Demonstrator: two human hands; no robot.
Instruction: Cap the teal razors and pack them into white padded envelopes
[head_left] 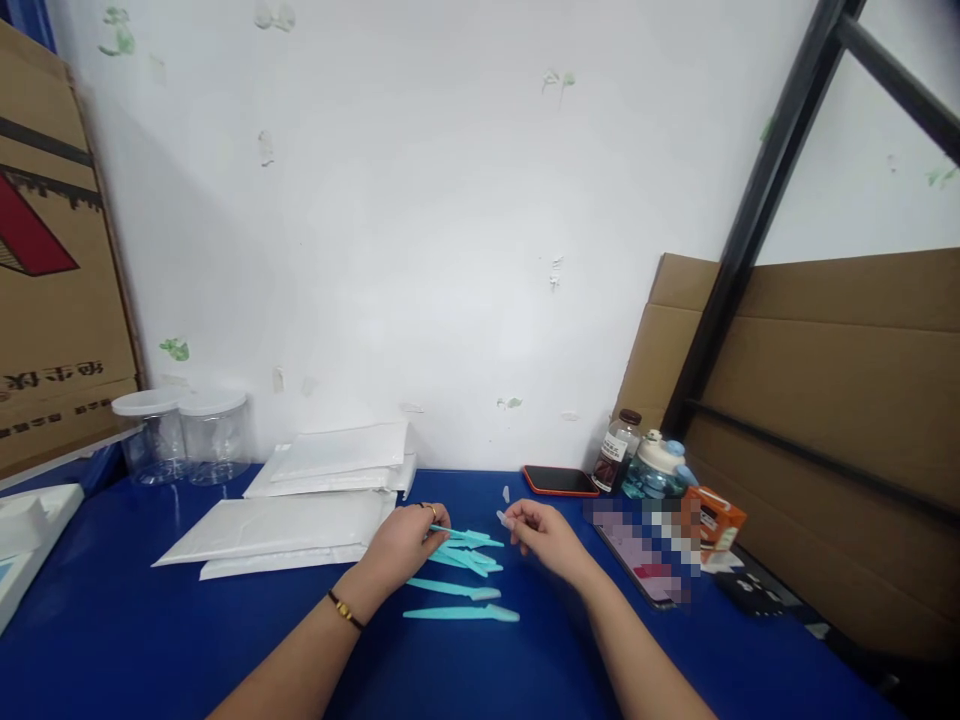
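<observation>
My left hand [405,545] pinches the handle end of a turquoise eyebrow razor [484,541], which points right over a small pile of like razors [469,560]. In front of the pile lie two more: one razor [450,590] partly by my left wrist, and a separate razor [457,613] nearest me. Between the fingertips of my right hand [547,535] is a small clear blade cover [502,518], apart from the held razor's tip. Just beyond it, a second clear cover [506,494] rests on the blue table.
White padded mailers [285,525] are stacked at the left, near two lidded clear jars [216,440]. At the right are a red-edged phone [560,481], a brown bottle [616,450], a water bottle [656,468], a partly blurred phone [630,555] and an orange box [716,520].
</observation>
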